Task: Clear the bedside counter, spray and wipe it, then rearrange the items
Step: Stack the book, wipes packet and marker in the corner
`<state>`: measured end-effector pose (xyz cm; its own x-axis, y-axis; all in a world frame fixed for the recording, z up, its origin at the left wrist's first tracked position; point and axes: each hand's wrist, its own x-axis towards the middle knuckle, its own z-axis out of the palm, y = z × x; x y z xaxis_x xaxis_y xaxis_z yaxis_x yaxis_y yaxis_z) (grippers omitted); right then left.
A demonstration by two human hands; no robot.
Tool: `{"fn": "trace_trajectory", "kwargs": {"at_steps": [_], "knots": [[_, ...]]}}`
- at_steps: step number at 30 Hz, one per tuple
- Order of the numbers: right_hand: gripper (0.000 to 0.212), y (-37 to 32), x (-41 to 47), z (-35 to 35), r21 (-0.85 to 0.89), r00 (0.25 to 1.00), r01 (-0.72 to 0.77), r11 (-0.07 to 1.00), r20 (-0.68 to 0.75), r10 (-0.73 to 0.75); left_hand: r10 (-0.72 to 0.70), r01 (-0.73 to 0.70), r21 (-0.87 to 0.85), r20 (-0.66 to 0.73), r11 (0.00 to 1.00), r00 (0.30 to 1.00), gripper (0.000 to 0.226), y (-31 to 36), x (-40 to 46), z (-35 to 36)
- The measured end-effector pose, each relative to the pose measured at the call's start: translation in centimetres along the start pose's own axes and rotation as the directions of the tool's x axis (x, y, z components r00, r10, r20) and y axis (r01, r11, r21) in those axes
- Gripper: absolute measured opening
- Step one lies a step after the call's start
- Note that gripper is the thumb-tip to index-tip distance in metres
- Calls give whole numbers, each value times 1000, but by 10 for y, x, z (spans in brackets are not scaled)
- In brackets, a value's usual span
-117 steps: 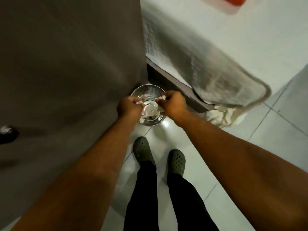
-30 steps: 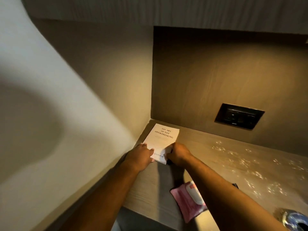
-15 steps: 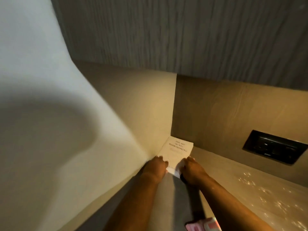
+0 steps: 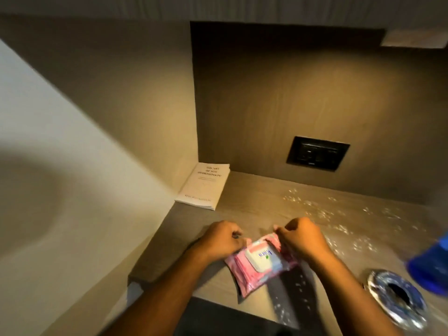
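Observation:
A pink wet-wipes pack (image 4: 260, 264) with a white flip lid lies near the front edge of the wooden bedside counter (image 4: 266, 204). My left hand (image 4: 223, 238) pinches its far left corner and my right hand (image 4: 303, 237) pinches its far right corner. A white paperback book (image 4: 203, 185) lies flat in the back left corner of the counter, against the side wall, with no hand on it.
A glass ashtray (image 4: 397, 297) sits at the front right of the counter. A blurred blue object (image 4: 431, 265) stands at the right edge. A black socket plate (image 4: 317, 152) is on the back panel. Bright speckles cover the counter's right part.
Both hands have left the book in the corner and come back toward the front edge, where they now grip the pink wipes pack. The view has tilted back down.

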<state>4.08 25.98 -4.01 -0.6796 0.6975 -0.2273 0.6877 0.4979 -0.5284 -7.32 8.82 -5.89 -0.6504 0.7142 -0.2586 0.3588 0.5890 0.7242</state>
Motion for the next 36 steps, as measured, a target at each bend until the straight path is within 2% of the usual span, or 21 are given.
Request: {"fn": "trace_trajectory", "kwargs": {"at_steps": [2, 5, 7, 10, 12, 15, 17, 20, 23, 26, 28, 30, 33, 36], "knots": [[37, 18, -25, 6, 20, 997, -80, 997, -2, 80, 5, -4, -25, 29, 1000, 1000, 19, 5, -2, 10], [53, 25, -50, 19, 119, 991, -98, 988, -76, 108, -9, 11, -35, 61, 999, 998, 5, 12, -7, 19], [58, 23, -60, 22, 168, 985, -60, 984, -148, 86, -28, 28, -5, 41, 1000, 999, 7, 12, -10, 23], [51, 31, -78, 26, 190, 970, -41, 981, -226, 85, -51, 51, 65, -13, 997, 999, 13, 11, -14, 26], [42, 39, -88, 32, 201, 974, -68, 977, -200, 109, -53, 57, 84, -40, 995, 998, 17, 10, -18, 30], [29, 36, -92, 40, 379, 981, -163, 911, -34, 190, -68, 71, 76, -42, 995, 997, 18, 10, -24, 30], [25, 26, -87, 43, 523, 980, -184, 832, 34, 196, -95, 95, -50, -9, 994, 995, 16, 12, -28, 27], [26, 7, -77, 53, 708, 980, -180, 683, 70, 186, -155, 159, -300, 37, 941, 987, 14, 13, -32, 19], [30, -21, -60, 60, 804, 983, -160, 573, 74, 170, -215, 161, -485, -57, 860, 975, 18, 7, -29, 1], [22, -61, -29, 61, 833, 989, -115, 541, 47, 138, -249, 79, -571, -227, 817, 941, 25, 3, -12, -31], [22, -91, -5, 60, 817, 997, -36, 575, -9, 76, -225, 6, -526, -352, 850, 909, 27, 1, 4, -55], [23, -122, 18, 59, 799, 999, 43, 599, -44, -13, -171, -19, -410, -422, 912, 890, 31, -2, 20, -82], [20, -157, 43, 62, 767, 990, 105, 633, -17, -143, -150, 42, -261, -410, 964, 899, 39, -9, 39, -115], [15, -168, 64, 78, 675, 976, 138, 725, 34, -217, -173, 125, -142, -415, 982, 893, 44, -19, 51, -128]]}}
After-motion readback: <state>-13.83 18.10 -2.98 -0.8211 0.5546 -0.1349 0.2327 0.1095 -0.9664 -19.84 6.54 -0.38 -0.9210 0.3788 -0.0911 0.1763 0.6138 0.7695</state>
